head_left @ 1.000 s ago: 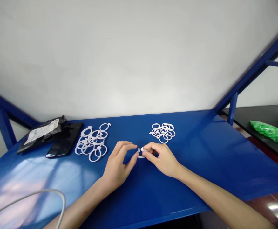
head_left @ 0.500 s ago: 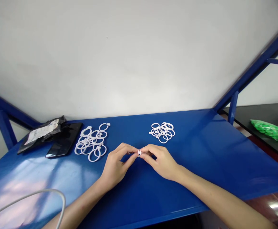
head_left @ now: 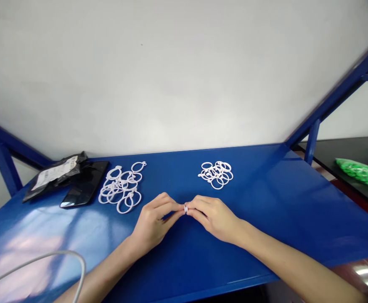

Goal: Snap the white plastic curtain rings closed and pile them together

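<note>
Pinching a small white piece (head_left: 186, 209) between them, the left hand (head_left: 154, 221) and the right hand (head_left: 220, 221) meet just below the centre of the frame. Each grips it from its own side with thumb and fingertips, so the two sets of tips nearly touch. Only a sliver of the piece shows; the fingers hide the rest, and I cannot tell whether it touches the blue table (head_left: 184, 261) beneath.

Left of centre, beyond the left hand, lies a loose heap of white rings (head_left: 120, 184), overlapping, several with a small knob on the rim. A smaller, tighter pile (head_left: 215, 171) of like rings sits right of centre, beyond the right hand and well apart from the heap.

At the middle left, a black bag (head_left: 64, 179) with a white label (head_left: 54, 172) partly covers a phone (head_left: 86, 185), which lies dark just beside the heap. A pale cable (head_left: 67, 252) curves through the lower left, passing in front of the left forearm. At the right edge, a clear bag of green bits (head_left: 362, 173) rests on a black table (head_left: 329, 151), past a blue bar (head_left: 335, 99).
</note>
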Tool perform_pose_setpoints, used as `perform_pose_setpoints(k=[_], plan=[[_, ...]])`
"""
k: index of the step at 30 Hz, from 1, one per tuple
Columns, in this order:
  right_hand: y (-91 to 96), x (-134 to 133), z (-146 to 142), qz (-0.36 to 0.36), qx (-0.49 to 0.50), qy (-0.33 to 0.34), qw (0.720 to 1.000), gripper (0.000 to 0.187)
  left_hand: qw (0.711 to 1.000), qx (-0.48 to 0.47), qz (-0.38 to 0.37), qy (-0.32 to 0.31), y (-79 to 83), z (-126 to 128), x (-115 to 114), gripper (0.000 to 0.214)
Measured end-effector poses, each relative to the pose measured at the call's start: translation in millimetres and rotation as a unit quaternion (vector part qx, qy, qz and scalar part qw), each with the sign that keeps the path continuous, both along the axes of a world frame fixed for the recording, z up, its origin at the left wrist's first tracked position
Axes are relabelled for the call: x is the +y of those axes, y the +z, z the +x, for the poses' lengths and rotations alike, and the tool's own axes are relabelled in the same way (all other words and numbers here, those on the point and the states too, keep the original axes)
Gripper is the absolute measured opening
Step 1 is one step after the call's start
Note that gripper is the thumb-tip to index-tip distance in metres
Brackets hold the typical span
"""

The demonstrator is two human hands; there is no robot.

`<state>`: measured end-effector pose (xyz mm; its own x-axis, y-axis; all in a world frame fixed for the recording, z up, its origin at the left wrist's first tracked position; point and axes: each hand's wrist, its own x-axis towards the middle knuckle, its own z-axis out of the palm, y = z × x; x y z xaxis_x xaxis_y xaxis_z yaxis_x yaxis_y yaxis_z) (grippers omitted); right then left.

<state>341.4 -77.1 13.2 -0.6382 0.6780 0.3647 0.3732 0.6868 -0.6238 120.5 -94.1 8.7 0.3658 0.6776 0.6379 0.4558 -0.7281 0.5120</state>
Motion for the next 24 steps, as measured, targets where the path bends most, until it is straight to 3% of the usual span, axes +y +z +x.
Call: perform_pose_setpoints(k=[6,14,16,18,21,24], plan=[[-4.0,-1,0,0.069,-0.047,0.025,0.996,0.027,1.000,0.012,0.012,-0.016,-5.4,2,-2,0.008],[-3.5,4,-3,0.096,-0.062,0.000,0.994,0.025,0.996,0.078,0.045,-0.022,-2.7,-2,5,0.006],[-3.1,10,-1,0.106,-0.060,-0.031,0.992,0.022,0.989,0.131,0.064,0.027,-2.0,-10,14,0.007],[-3.0,18,4,0.126,-0.072,-0.082,0.986,0.020,0.970,0.193,0.077,0.126,-3.2,-22,25,0.014],[-2.4,35,20,0.162,-0.128,-0.193,0.959,0.020,0.914,0.271,0.056,0.296,-7.3,-48,41,0.031],[0.4,49,36,0.167,-0.207,-0.286,0.921,0.020,0.856,0.338,0.015,0.391,-11.3,-71,52,0.036]])
